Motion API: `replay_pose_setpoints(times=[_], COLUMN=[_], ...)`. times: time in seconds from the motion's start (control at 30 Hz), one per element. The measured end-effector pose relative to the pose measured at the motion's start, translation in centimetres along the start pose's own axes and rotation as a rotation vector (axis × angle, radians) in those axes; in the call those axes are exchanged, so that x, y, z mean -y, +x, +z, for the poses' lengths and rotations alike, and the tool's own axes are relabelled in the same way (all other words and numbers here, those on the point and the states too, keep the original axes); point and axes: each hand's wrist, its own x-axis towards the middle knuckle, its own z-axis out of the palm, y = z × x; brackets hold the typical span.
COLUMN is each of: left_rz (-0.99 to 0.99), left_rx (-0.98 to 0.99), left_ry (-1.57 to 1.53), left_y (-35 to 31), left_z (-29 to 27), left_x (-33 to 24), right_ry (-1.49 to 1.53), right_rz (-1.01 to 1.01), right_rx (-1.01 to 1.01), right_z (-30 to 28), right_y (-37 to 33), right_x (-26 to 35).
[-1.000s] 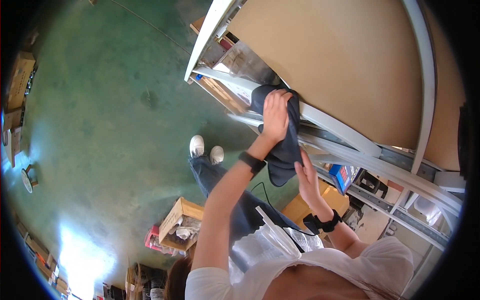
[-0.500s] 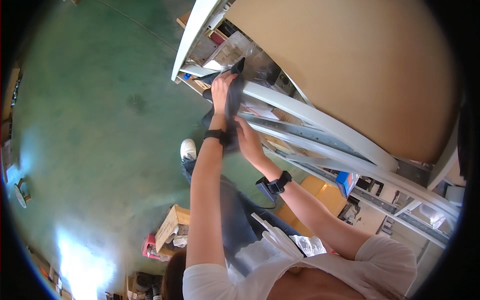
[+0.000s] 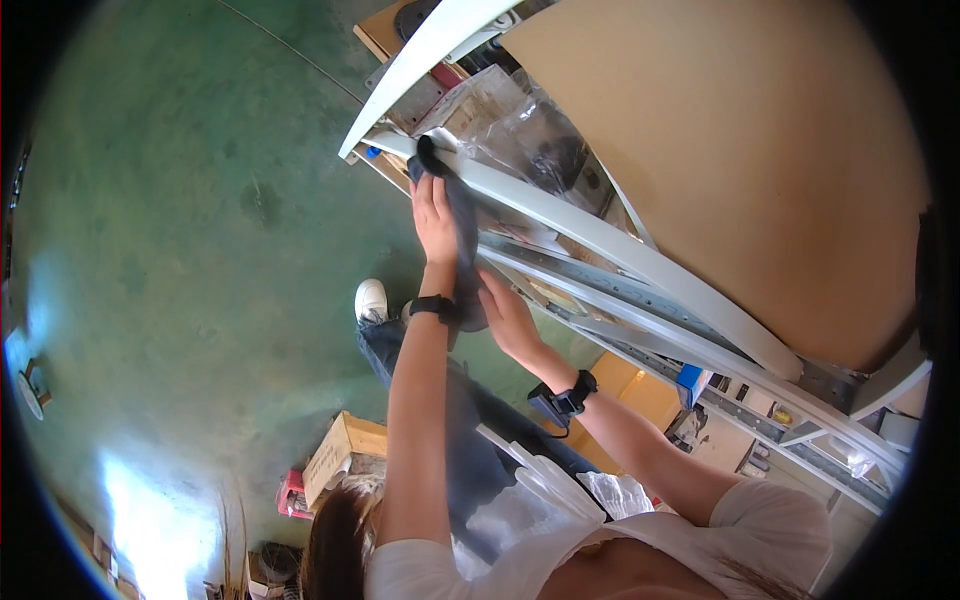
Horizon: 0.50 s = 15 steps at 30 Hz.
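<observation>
A dark grey cloth (image 3: 466, 235), blurred and bunched lengthwise, hangs in front of me by the shelf frame. Along its left side my left hand (image 3: 434, 222) is closed on it, fingers pointing up toward its top end. My right hand (image 3: 512, 322) lies lower, on the cloth's right side, with fingers stretched out and fingertips against it. Part of the cloth passes behind my left wrist, which wears a black band (image 3: 436, 307). A black strap with a small box (image 3: 566, 398) sits on my right wrist.
A white metal shelf frame (image 3: 600, 235) with a large brown board (image 3: 720, 150) stands to the right. Clear plastic wrap (image 3: 540, 140) covers items on it. Below are a yellow-brown carton (image 3: 630, 400) and a blue box (image 3: 692, 382). An open cardboard box (image 3: 340, 455) stands on the green floor (image 3: 200, 250).
The cloth has gone from spread and flapping at its top to a narrower bundle. Both hands have moved slightly down, and the left fingers have straightened.
</observation>
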Motion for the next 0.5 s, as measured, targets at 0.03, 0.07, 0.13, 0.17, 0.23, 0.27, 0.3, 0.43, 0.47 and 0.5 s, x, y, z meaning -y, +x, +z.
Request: replay_pose_setpoints(times=[0.03,0.07,0.13,0.17,0.23,0.27,0.3,0.43,0.47,0.5], left_rz=[-0.002,-0.013,-0.021,-0.009,-0.086,-0.13,-0.159,-0.183,-0.271,-0.362], left_rx=[0.002,0.072,0.168,0.191,0.2,0.178,0.131,0.238,0.294,0.353], left_ry=[-0.001,0.001,-0.055,-0.099,-0.137,-0.163,-0.195,-0.074,-0.052,-0.03], left_y=[0.2,0.6,2.3,3.3,4.6,4.7,4.8,6.5,6.9,7.3], left_z=[-0.3,-0.5,-1.6,-1.8,-1.1,-0.7,-0.3,-0.5,-0.6,-0.8], left_x=[0.1,0.2,0.0,0.2,1.2,2.4,3.7,7.1,7.5,7.6], right_ry=[-0.001,-0.005,0.008,0.026,0.098,0.094,0.085,0.105,0.059,0.012], right_rz=[0.003,-0.023,-0.113,-0.173,-0.079,-0.04,-0.007,-0.197,-0.187,-0.172], right_rx=[0.0,-0.018,-0.063,-0.093,-0.028,-0.014,-0.002,-0.007,-0.02,-0.03], right_z=[0.1,0.1,0.6,0.9,0.9,1.2,1.4,3.2,3.4,3.4], right_y=[0.0,0.1,0.5,1.3,3.1,3.6,4.6,8.7,9.3,9.7], right_x=[-0.2,-0.4,-0.7,-1.0,0.4,1.2,2.2,2.0,2.5,2.8])
